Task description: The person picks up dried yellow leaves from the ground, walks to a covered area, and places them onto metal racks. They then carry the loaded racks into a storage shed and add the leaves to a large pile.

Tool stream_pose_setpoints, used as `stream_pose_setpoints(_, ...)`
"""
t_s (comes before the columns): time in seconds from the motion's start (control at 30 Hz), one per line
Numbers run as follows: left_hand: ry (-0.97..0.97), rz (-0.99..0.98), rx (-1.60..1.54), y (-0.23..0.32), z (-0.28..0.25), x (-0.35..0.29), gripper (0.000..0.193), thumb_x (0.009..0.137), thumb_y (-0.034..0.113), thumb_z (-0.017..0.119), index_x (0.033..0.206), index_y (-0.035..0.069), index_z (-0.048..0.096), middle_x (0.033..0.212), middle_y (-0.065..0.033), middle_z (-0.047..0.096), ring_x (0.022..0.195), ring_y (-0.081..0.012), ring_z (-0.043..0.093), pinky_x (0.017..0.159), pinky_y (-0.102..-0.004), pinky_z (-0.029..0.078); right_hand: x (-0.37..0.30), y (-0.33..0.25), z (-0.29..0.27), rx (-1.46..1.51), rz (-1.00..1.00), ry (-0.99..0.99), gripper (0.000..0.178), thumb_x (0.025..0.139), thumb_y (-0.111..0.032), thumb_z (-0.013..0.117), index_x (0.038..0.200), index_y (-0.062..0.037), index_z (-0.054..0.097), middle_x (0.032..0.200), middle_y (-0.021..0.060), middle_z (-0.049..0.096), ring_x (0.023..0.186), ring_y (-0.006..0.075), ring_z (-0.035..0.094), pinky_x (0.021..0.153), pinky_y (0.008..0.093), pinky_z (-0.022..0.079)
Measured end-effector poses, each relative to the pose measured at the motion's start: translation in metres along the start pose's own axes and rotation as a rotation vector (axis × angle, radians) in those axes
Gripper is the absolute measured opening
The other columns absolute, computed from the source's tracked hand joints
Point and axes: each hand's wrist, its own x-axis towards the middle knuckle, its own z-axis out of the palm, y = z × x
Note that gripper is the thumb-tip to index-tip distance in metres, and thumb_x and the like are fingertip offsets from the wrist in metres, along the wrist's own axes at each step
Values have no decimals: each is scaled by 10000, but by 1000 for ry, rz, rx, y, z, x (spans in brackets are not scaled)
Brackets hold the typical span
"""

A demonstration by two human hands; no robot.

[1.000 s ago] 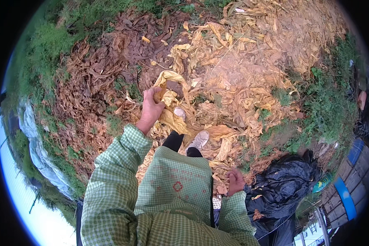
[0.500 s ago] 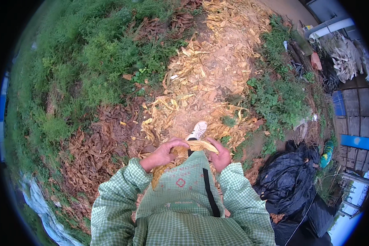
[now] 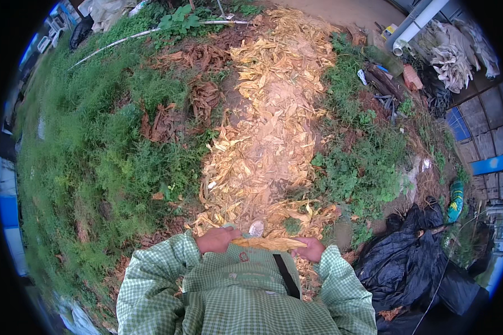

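Note:
A dried yellow-brown leaf, long and crumpled, stretches between my hands in front of my waist. My left hand is closed at its left end, back of the hand up, so the fingertips are mostly hidden. The other end is pinched in my right hand, thumb and fingers together. Directly below the leaf hangs my green checked apron with a black strap. Just beyond the leaf, the tip of a pale shoe shows on the ground.
A path strewn with dried yellow leaves runs ahead. Green weeds border it on the left, more weeds on the right. Black plastic sheeting lies at right, near a green bag. A white pipe stands far right.
My view has tilted up, showing more of the path ahead. My hands have moved slightly farther apart, with the leaf stretched between them. The leaf hanging below my left hand no longer shows.

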Motion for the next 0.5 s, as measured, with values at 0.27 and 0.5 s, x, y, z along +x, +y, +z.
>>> stream_pose_setpoints(0.27, -353, -15, -550, -49, -201, 79, 192, 824, 140, 501, 994, 52, 503, 730, -16, 572, 554, -86, 501, 520, -239, 430, 74, -93, -80, 106, -33, -104, 264, 823, -32, 456, 1078, -25, 523, 800, 21, 603, 494, 38, 380, 454, 185, 337)
stream_pose_setpoints(0.5, -305, -44, -616, -75, -360, 162, 179, 817, 223, 552, 841, 45, 549, 633, -11, 570, 481, -63, 469, 427, -209, 373, 95, -221, -164, 233, -88, -184, 225, 841, -79, 464, 1050, -16, 520, 803, 31, 600, 500, 29, 380, 448, 172, 314)
